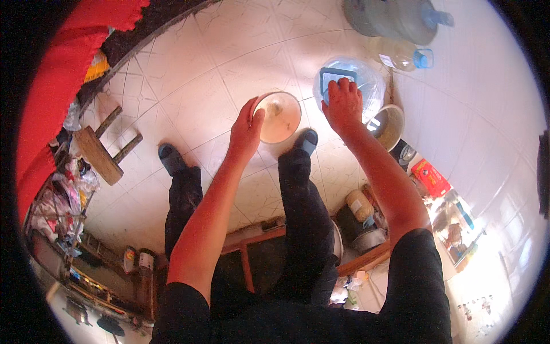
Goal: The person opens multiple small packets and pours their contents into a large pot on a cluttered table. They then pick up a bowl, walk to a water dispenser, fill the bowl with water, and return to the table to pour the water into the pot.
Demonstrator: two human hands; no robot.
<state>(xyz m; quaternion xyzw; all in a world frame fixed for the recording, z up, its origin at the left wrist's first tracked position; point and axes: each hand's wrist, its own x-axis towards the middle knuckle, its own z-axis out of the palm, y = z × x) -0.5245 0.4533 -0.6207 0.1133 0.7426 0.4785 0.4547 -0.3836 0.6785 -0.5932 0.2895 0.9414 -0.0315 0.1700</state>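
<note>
A round, pale bowl (281, 122) is held at its left rim by my left hand (248, 124), thumb over the edge. Inside the bowl lies a small dark patch that I cannot identify. To the right, my right hand (345, 101) is at the blue top of a large clear plastic water bottle (371, 86); a dark rectangular handle or frame (338, 70) shows just beyond the fingers. The fingers are curled over that top, and their undersides are hidden. Beside the bottle, below my right wrist, sits an open pale bucket (394, 129).
Large water jug (391, 19) and capped plastic jug (397, 53) stand at the upper right. A wooden stool (98, 155) lies at the left on the tiled floor (189, 90). Red box (430, 177) sits right of my forearm. My slippered feet are near the bowl.
</note>
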